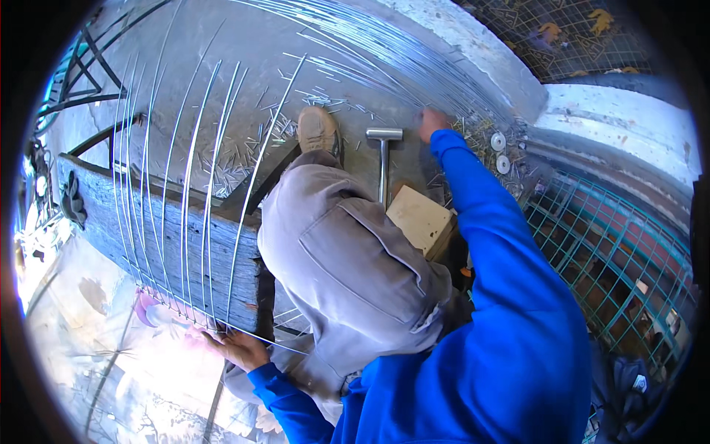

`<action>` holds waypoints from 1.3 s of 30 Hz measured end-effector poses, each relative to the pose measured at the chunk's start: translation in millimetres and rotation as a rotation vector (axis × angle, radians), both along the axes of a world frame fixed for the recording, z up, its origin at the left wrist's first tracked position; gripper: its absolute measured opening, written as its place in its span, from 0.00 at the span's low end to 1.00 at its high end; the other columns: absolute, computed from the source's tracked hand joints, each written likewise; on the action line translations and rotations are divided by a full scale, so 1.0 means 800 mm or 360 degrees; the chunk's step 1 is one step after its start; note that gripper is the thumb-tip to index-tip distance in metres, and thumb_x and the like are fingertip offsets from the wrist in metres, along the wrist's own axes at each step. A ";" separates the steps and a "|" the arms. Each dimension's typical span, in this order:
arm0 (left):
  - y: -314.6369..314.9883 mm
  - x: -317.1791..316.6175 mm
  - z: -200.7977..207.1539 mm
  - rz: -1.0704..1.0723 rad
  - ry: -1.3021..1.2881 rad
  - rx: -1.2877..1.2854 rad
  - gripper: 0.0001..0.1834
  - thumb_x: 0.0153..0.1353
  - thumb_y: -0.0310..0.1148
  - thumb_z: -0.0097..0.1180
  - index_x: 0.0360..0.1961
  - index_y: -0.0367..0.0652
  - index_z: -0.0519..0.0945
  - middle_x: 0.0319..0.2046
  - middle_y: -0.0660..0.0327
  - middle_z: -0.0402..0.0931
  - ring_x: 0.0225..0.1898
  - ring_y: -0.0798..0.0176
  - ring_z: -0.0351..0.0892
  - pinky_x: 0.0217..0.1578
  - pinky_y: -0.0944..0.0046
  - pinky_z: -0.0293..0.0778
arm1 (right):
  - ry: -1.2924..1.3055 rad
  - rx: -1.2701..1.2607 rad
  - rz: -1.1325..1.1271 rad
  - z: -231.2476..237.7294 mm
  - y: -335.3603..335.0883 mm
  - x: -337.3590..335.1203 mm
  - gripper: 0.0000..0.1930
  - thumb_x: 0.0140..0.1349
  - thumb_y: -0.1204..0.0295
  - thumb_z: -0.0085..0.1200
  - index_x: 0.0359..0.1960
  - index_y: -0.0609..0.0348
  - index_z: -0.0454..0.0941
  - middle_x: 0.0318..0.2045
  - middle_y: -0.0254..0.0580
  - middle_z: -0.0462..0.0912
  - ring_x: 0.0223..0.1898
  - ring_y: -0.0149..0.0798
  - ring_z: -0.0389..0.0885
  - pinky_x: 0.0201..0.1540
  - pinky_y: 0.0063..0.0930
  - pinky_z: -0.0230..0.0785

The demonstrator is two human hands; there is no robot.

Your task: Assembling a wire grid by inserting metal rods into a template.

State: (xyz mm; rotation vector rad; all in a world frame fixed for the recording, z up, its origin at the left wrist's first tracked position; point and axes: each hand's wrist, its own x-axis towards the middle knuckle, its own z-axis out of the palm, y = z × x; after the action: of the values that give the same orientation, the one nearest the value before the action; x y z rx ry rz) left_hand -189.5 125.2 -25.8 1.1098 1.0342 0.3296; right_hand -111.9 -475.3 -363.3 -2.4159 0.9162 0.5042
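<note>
My left hand [242, 351] is at the near right corner of a thick weathered timber beam [174, 237]. Its fingers are closed at a thin metal cross wire [270, 340] that runs along the beam's lower edge. Several long wires [194, 148] rise from that edge across the beam, spaced apart and bowed. My right hand [434, 122] reaches out to the far right, beside a bundle of long straight metal rods [384, 59] on the floor. Its fingers are curled, and what they hold is too small to make out.
A metal T-shaped hammer [384, 137] stands beside a wooden block [420, 220], right of my knee. Short cut wire pieces [233, 166] litter the floor around my shoe [319, 129]. Two round discs [500, 152] lie near a white ledge [614, 129]. Green wire mesh [614, 251] is at right.
</note>
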 end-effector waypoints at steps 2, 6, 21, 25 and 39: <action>0.001 -0.002 -0.001 -0.0042 0.0015 -0.0034 0.33 0.72 0.54 0.52 0.66 0.39 0.70 0.65 0.53 0.72 0.66 0.54 0.69 0.71 0.54 0.60 | -0.0156 -0.0218 0.0011 0.002 -0.008 0.001 0.14 0.61 0.67 0.58 0.48 0.54 0.81 0.51 0.54 0.83 0.55 0.61 0.79 0.58 0.53 0.73; -0.009 0.005 0.000 0.0005 0.0075 0.0076 0.35 0.72 0.54 0.52 0.70 0.40 0.67 0.68 0.54 0.70 0.67 0.53 0.69 0.72 0.53 0.60 | -0.0271 -0.0439 0.0049 0.019 -0.040 -0.005 0.15 0.61 0.69 0.57 0.50 0.55 0.79 0.53 0.54 0.80 0.57 0.62 0.76 0.59 0.52 0.72; -0.027 0.014 0.013 0.0182 0.0155 0.0024 0.31 0.72 0.52 0.54 0.64 0.38 0.72 0.64 0.54 0.74 0.63 0.55 0.72 0.70 0.55 0.61 | -0.0524 -0.0614 0.0120 -0.018 -0.003 -0.013 0.11 0.63 0.70 0.54 0.46 0.55 0.78 0.50 0.55 0.80 0.51 0.63 0.78 0.54 0.54 0.73; -0.017 0.006 0.015 0.0028 0.0122 -0.0035 0.31 0.70 0.56 0.55 0.60 0.40 0.74 0.59 0.55 0.76 0.62 0.55 0.73 0.68 0.54 0.64 | -0.0315 -0.0459 -0.0079 -0.018 0.014 -0.018 0.10 0.63 0.71 0.53 0.45 0.58 0.77 0.48 0.56 0.80 0.51 0.63 0.78 0.55 0.53 0.73; -0.050 0.018 0.018 -0.0128 0.0042 -0.0057 0.26 0.72 0.58 0.51 0.56 0.48 0.78 0.49 0.62 0.77 0.51 0.59 0.75 0.55 0.57 0.73 | 0.0422 -0.0460 0.0689 -0.055 -0.067 -0.037 0.19 0.65 0.63 0.52 0.53 0.58 0.80 0.52 0.62 0.82 0.54 0.65 0.81 0.56 0.58 0.74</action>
State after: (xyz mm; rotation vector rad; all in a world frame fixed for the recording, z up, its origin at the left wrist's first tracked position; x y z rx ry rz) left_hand -174.9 85.2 -11.5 1.1231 1.0119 0.2317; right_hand -141.5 -529.2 -407.2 -2.8779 0.5926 0.9219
